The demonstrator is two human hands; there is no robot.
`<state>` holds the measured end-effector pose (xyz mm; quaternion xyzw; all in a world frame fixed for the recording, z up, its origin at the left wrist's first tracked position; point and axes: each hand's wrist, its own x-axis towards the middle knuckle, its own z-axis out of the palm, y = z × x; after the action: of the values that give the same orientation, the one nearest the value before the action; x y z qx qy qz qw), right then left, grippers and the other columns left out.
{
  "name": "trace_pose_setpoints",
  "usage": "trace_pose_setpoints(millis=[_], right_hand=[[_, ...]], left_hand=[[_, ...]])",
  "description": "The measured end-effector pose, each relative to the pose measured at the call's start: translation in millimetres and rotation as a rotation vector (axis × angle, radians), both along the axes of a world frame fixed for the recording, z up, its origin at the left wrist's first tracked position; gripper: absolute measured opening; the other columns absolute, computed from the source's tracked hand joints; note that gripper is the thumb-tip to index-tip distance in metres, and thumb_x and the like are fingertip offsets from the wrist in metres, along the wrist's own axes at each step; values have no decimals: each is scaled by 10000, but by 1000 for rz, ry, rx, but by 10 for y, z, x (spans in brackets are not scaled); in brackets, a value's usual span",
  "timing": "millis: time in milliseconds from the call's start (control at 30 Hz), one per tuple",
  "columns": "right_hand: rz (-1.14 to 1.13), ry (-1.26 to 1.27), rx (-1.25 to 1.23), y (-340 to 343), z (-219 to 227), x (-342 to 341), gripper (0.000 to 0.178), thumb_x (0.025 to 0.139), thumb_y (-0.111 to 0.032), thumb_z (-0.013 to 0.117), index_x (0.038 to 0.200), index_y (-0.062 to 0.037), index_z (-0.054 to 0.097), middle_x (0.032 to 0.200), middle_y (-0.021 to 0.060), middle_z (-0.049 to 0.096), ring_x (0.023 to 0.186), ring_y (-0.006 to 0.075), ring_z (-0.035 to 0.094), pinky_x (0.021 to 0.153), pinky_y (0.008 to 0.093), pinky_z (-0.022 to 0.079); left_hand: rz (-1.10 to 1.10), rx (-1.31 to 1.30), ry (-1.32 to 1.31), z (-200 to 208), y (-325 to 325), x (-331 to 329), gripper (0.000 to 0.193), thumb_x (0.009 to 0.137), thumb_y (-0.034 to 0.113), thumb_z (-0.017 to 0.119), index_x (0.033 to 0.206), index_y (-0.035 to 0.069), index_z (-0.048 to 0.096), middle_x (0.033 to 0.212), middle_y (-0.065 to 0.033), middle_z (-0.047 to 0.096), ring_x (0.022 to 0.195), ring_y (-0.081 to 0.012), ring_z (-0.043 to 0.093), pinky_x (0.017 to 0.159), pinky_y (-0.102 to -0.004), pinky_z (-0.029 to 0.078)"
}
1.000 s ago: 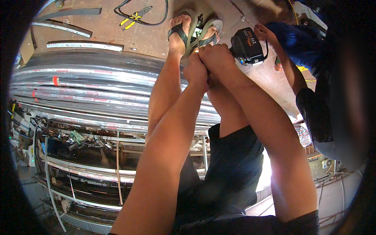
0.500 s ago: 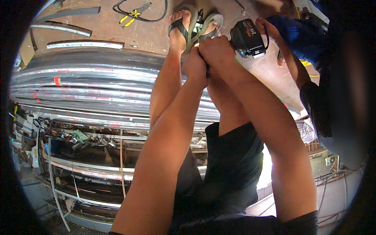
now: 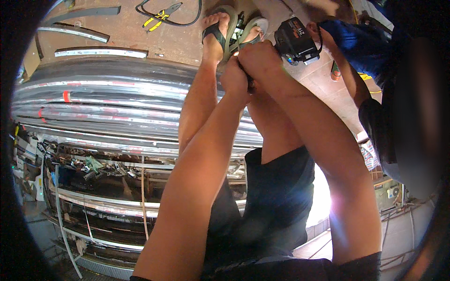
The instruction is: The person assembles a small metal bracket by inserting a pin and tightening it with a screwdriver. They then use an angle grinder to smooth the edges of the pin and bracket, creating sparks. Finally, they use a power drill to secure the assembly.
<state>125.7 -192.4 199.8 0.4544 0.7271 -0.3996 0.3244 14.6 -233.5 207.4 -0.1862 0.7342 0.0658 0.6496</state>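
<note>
Out in front of me, between my feet and my knee, my right hand [image 3: 260,57] is wrapped round a cordless drill, whose black battery pack [image 3: 297,42] juts out to the right of my fist. Against it on the left, my left hand [image 3: 233,77] is closed too, its fingers curled round the drill's dark body. A dark bit of that body shows between the two hands, and a small bright glow appears just beyond them. My hands hide the drill's front end and whatever it touches.
Another person's hand [image 3: 313,29] is just beyond the battery pack. Yellow-and-black pliers [image 3: 159,18] and a black cable [image 3: 199,14] lie on the brown floor. Long wrapped metal profiles [image 3: 117,96] are stacked on my left, above a rack [image 3: 108,199]. An orange-and-green can [image 3: 335,71] stands at right.
The drill's battery pack has tipped slightly and shifted a little upward in the picture. Both my hands keep their grip, almost in the same place.
</note>
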Motion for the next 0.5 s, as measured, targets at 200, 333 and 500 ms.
trace_pose_setpoints(millis=[200,333,500], right_hand=[[-26,19,-72,16,22,-86,178,1005,-199,698,1059,-140,857,1013,37,840,959,265,847,798,464,640],[-44,36,-78,1,17,-111,201,1033,-212,676,1080,-144,860,1044,35,844,989,253,842,825,505,635],[-78,-37,-166,15,-55,-183,233,1067,-242,650,1083,-142,860,1132,53,846,1045,234,834,836,516,633]], left_hand=[[11,67,20,-156,-78,-77,313,1128,357,537,1175,106,717,1054,-46,757,913,-185,747,785,-391,619],[-6,-44,112,-168,-107,-52,343,1141,347,516,1263,87,703,1160,-70,766,1027,-212,754,862,-410,636],[162,45,-68,-224,-174,-103,533,1092,437,610,1374,-12,657,1237,-120,758,1068,-254,757,881,-418,634]])
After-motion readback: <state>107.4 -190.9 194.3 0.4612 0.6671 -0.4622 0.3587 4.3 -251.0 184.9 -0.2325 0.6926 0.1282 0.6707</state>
